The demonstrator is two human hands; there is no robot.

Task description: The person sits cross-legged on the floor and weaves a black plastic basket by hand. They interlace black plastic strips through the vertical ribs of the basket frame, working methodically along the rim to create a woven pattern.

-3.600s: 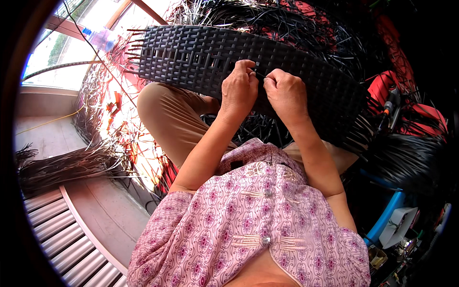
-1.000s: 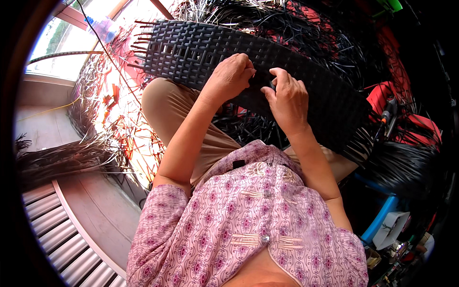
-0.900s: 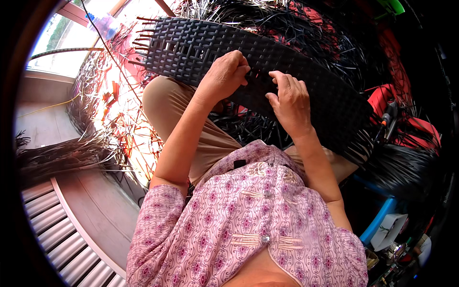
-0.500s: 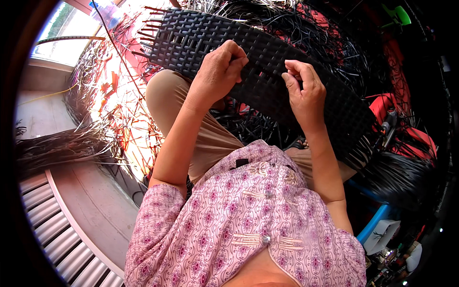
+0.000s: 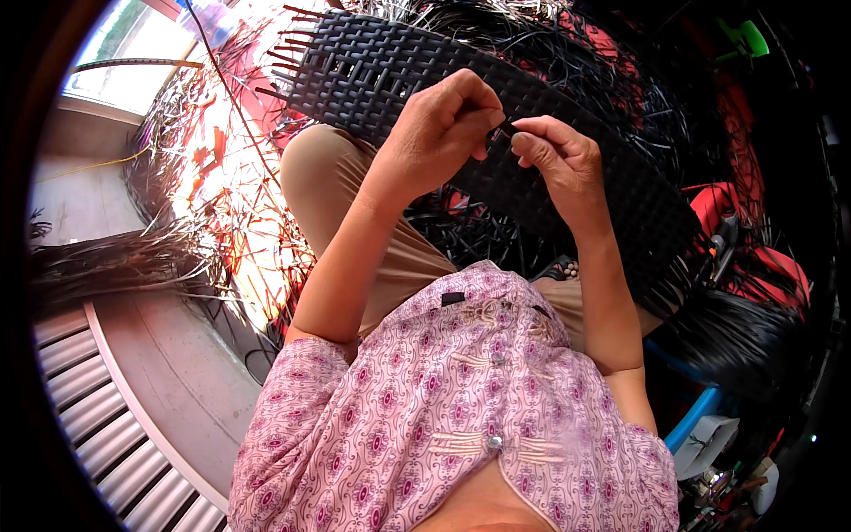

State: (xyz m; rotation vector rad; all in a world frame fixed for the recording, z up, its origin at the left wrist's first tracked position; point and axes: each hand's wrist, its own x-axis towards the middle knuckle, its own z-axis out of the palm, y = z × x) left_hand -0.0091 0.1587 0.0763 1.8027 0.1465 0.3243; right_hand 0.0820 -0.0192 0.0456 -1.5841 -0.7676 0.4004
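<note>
A long panel of woven black flat strips [image 5: 372, 58] lies slantwise in front of me, loose strip ends sticking out at its far-left edge. Over the middle of it, my left hand [image 5: 439, 133] is closed, its thumb pressed to the curled fingers. My right hand [image 5: 567, 168] is also closed, thumb against forefinger, with its tips close to the left hand's. Something dark and thin seems to lie between the two sets of fingertips. Too little of it shows against the black weave to tell what either hand grips.
Heaps of loose black strips [image 5: 496, 27] lie beyond the panel. A thick bundle of strips [image 5: 115, 266] is at the left, above a slatted metal rack [image 5: 115, 426]. Another bundle [image 5: 736, 337] lies at the right, near a blue-edged container [image 5: 696, 417] and a white box [image 5: 709, 448].
My left hand has moved right, toward the right hand. The right hand's thumb and forefinger have closed together, and the gap between the hands has narrowed.
</note>
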